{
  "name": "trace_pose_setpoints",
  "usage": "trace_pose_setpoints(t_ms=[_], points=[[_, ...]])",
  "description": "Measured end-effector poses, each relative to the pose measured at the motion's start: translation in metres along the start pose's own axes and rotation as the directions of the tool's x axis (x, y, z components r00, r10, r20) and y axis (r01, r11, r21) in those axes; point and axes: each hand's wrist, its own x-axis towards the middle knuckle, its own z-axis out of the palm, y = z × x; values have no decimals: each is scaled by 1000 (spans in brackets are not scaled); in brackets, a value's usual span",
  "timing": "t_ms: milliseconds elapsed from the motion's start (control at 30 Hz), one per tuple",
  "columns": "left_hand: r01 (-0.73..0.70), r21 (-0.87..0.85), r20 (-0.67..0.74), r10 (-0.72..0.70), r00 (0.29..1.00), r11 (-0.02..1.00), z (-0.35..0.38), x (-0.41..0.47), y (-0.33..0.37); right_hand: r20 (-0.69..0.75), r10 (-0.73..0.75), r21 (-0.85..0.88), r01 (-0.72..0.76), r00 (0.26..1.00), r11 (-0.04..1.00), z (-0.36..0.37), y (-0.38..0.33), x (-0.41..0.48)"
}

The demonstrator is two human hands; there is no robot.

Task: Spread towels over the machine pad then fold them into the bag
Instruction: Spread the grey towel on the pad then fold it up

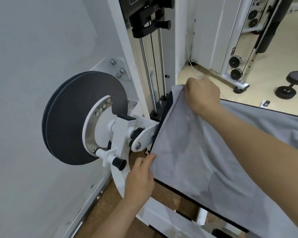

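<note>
A light grey towel lies spread over the black machine pad, whose dark edge shows along the towel's left and lower borders. My left hand pinches the towel's near left corner between thumb and fingers. My right hand grips the far left corner, fist closed on the cloth, above the pad's far end. The towel runs off to the right under my right forearm. No bag is visible.
A white gym machine with a large dark round pulley disc and a black knob stands just left of the pad. Chrome guide rods rise behind. A dumbbell and another cable machine sit on the floor at the back right.
</note>
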Motion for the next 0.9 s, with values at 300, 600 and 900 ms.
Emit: trace_pose_setpoints(t_ms=[300,600,900], points=[[143,159,57,-154,986,977,-3,3,-6,71,-23,98,16,997,995,-14,1,-23],[-249,174,95,236,967,953,-6,-8,51,-50,282,269,-259,958,928,-76,99,-159],[-741,37,301,700,648,670,74,-25,144,21,696,157,-690,718,707,-108,200,-265]])
